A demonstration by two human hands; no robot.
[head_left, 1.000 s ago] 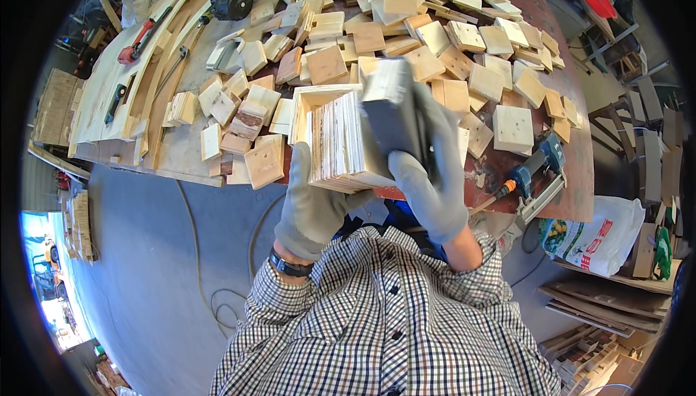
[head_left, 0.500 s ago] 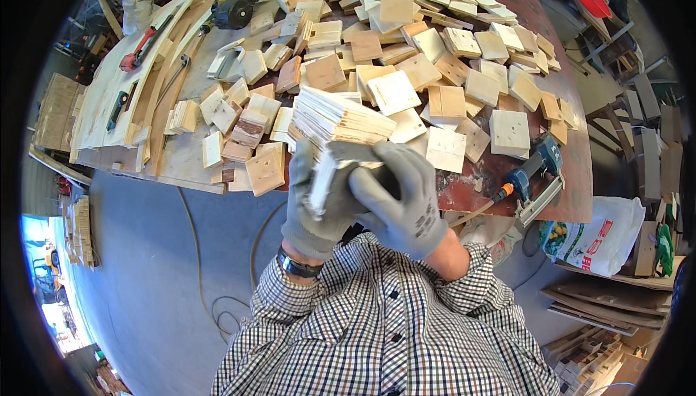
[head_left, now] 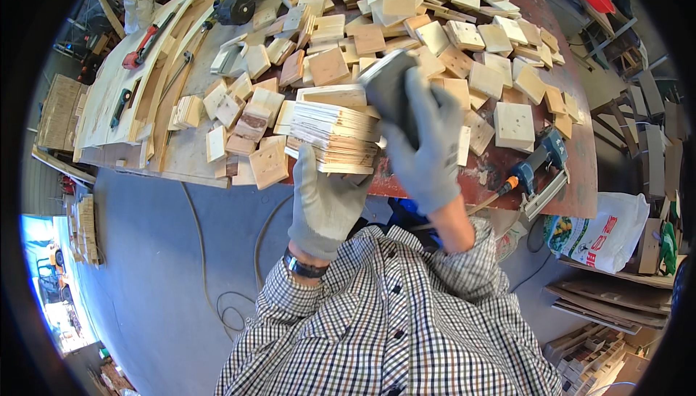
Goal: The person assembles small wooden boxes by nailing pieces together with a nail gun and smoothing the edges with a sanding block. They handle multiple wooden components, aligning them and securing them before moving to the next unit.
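My left hand (head_left: 324,211), in a grey work glove, supports a block of layered wood (head_left: 333,135) from below, its rough, uneven edges turned toward me. My right hand (head_left: 429,135), gloved the same, grips a black sanding block (head_left: 391,95) with a pale edge. It is raised to the right of the layered wood, apart from it, and slightly blurred. Beyond both hands a heap of small square wooden pieces (head_left: 399,4) covers much of the table (head_left: 478,178).
A blue nail gun (head_left: 540,160) with a hose lies at the table's right edge. On the left are long boards (head_left: 109,102), a red-handled tool (head_left: 141,44) and a black round-bodied tool (head_left: 235,8). A white printed bag (head_left: 605,233) stands at the right.
My right hand has lifted away from the layered wood, up and to the right with the sanding block. The layered wood now sits more level in my left hand.
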